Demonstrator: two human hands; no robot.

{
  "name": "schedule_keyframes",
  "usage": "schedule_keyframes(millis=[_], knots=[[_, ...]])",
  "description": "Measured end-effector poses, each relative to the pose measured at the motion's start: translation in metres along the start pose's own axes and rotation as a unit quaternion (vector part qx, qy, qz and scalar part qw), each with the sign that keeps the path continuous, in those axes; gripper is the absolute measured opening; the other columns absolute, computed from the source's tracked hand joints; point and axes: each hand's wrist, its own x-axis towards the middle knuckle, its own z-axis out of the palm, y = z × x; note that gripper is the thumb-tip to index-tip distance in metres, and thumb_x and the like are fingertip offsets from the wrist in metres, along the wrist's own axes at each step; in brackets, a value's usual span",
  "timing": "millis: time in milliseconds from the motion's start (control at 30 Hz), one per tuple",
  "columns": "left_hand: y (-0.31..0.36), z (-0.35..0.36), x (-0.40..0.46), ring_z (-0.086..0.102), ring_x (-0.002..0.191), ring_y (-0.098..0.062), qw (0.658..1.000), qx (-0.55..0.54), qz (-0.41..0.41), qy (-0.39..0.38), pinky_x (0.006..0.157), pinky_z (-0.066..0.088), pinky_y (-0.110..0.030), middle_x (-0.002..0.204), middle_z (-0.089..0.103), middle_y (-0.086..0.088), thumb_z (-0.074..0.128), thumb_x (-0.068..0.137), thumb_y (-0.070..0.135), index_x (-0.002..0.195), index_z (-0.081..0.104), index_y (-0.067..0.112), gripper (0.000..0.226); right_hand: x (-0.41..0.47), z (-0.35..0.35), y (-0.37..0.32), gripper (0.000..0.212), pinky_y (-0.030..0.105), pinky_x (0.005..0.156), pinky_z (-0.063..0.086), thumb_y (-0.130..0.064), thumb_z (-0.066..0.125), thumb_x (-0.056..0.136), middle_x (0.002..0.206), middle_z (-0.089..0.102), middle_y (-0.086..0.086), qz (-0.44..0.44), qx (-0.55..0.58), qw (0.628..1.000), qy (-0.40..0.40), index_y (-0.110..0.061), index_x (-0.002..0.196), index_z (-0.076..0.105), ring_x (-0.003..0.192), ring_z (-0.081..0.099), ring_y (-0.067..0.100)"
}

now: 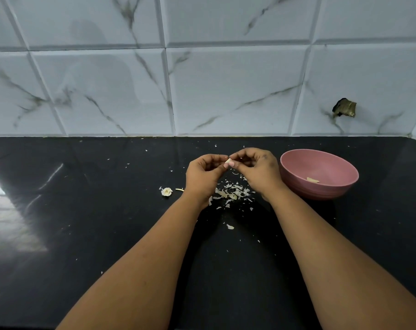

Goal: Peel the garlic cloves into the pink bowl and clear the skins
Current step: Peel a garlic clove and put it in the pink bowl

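Observation:
Both hands meet above the black counter (107,234), pinching one small garlic clove (228,161) between their fingertips. My left hand (203,173) holds it from the left, my right hand (257,167) from the right. Below them lies a pile of white garlic skins (233,192) with a clove among them. The pink bowl (321,163) stands just right of my right hand, with a peeled clove (312,180) inside. A garlic root stub (166,191) and a thin stem bit (179,189) lie left of my left wrist.
Skin flakes are scattered over the counter, some near the tiled wall (202,79) and one larger flake (230,226) between my forearms. A dark chipped hole (344,107) marks the wall at the right. Light glares off the counter at the far left.

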Motion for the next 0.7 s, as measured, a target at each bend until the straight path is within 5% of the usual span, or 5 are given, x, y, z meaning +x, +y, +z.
schedule_keyframes(millis=[267,700], knots=[[0.0020,-0.0009,-0.0001,0.071,0.081,-0.007,0.998,0.052,0.042,-0.006,0.075,0.054,-0.018,0.083,0.076,-0.001,0.074,0.084,0.001,0.086,0.074,0.017,0.016,-0.0001,-0.0051,-0.0022,0.020,0.017,0.063,0.052,-0.013,0.086,0.071,0.074,0.074,-0.007,-0.013,0.011,1.000,0.025,-0.030,0.069,0.073,0.066,0.067,0.005],[0.0025,-0.0023,-0.0002,0.071,0.087,-0.009,0.995,0.082,0.056,-0.024,0.078,0.055,-0.019,0.088,0.076,-0.002,0.073,0.085,0.002,0.089,0.075,0.016,0.014,0.0021,-0.0058,-0.0002,0.012,0.024,0.073,0.054,-0.008,0.079,0.079,0.079,0.070,-0.002,-0.011,-0.016,0.999,-0.031,-0.014,0.082,0.069,0.076,0.068,0.014]])
